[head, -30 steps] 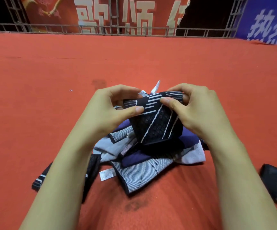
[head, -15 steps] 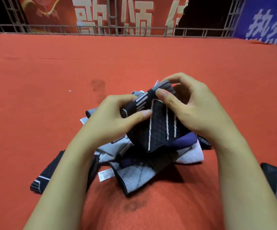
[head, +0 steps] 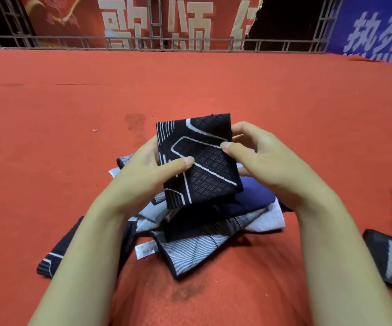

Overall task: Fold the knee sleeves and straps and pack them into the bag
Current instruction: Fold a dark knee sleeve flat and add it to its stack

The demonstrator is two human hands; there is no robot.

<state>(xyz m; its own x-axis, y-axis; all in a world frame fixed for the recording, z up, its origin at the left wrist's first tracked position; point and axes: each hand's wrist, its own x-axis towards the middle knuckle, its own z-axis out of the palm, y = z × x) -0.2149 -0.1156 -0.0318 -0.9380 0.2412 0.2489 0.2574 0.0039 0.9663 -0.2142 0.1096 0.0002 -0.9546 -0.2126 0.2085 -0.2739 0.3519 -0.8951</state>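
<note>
We pinch the folded black knee sleeve (head: 198, 161) with left hand (head: 143, 175) and right hand (head: 260, 161), thumbs on top. The knit looks soft, light and springy. Grip both side edges, or the fold may open.

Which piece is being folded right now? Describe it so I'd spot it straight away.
On the red carpet lies a heap of grey and navy knitted sleeves. Above it, the left hand and right hand pinch a folded black knitted knee sleeve. Unlike the heap's pieces, it is lifted and carries white angular lines over a diamond mesh.
</note>
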